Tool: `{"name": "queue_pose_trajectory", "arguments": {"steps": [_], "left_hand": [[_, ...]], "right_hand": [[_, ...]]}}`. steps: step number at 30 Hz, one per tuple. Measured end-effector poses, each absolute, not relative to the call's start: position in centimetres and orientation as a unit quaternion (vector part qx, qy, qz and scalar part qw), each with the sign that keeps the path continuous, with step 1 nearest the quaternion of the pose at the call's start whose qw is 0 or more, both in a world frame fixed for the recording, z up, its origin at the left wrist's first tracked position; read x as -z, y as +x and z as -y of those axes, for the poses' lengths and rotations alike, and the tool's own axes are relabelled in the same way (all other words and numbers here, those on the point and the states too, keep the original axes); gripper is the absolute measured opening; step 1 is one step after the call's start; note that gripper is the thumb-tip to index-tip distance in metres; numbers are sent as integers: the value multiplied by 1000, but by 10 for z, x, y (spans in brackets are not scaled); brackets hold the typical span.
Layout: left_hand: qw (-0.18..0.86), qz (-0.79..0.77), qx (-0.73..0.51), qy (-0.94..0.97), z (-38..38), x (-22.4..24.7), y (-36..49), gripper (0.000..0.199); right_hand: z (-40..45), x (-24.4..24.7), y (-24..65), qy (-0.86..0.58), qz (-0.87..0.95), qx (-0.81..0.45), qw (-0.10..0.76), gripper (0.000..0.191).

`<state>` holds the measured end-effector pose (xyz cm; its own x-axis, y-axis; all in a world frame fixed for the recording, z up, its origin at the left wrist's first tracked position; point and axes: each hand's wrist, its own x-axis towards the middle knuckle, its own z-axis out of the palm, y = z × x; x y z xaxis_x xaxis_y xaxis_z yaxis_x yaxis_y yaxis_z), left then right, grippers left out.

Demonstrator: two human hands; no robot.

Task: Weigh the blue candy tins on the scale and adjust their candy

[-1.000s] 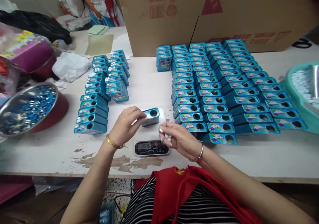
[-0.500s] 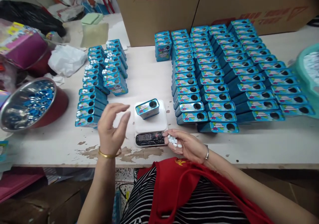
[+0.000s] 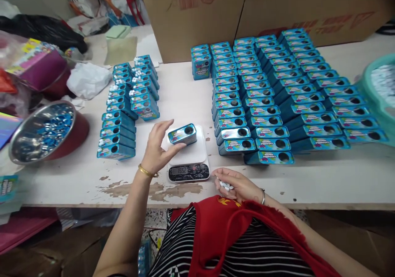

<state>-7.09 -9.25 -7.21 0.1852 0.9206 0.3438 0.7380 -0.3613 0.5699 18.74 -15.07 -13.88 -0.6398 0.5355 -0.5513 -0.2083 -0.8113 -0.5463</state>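
A blue tin [image 3: 182, 135] with a round hole in its top stands on the white scale [image 3: 189, 153], whose display [image 3: 180, 170] is lit. My left hand [image 3: 159, 149] is at the tin's left side, thumb and fingers spread apart around its left end, holding nothing. My right hand [image 3: 236, 183], right of the scale near the table's front edge, is curled around several white candies [image 3: 226, 185] in its palm.
Rows of blue tins [image 3: 231, 112] stand on the right, beside a teal basin [image 3: 373, 92] of white candies. More tins [image 3: 115, 150], several topped with candies, stand on the left by a metal bowl [image 3: 18, 139] of blue and silver pieces. A cardboard box [image 3: 197, 30] stands behind.
My left hand has moved right to the tin on the scale. My right hand has drawn a little right, away from the scale, with its candies. The display reading has changed.
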Motion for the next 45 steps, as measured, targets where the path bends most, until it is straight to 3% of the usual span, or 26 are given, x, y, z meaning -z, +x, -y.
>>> {"name": "queue_pose_trajectory", "arguments": {"steps": [2, 8, 14, 19, 25, 31, 35, 39, 45], "left_hand": [[145, -544, -310, 766, 88, 75, -72, 64], [200, -512, -275, 789, 82, 78, -80, 36], [238, -500, -251, 794, 79, 68, -82, 53], [213, -487, -188, 826, 58, 55, -87, 36], [93, -523, -247, 811, -44, 60, -96, 32], [81, -523, -216, 820, -175, 90, -63, 31], [54, -537, -223, 811, -220, 102, -35, 34], [24, -553, -232, 800, -199, 96, -41, 42], [-88, -582, -219, 778, -71, 73, -124, 34]], "right_hand": [[150, 138, 186, -371, 235, -874, 210, 48], [149, 136, 184, -366, 267, -872, 185, 48], [147, 139, 184, -358, 248, -884, 173, 46], [147, 148, 184, -378, 253, -875, 165, 52], [142, 173, 185, -391, 284, -861, 155, 61], [136, 190, 184, -359, 295, -867, 178, 64], [129, 189, 188, -355, 315, -863, 173, 65], [133, 191, 189, -339, 288, -881, 163, 61], [145, 195, 185, -346, 236, -899, 127, 62]]}}
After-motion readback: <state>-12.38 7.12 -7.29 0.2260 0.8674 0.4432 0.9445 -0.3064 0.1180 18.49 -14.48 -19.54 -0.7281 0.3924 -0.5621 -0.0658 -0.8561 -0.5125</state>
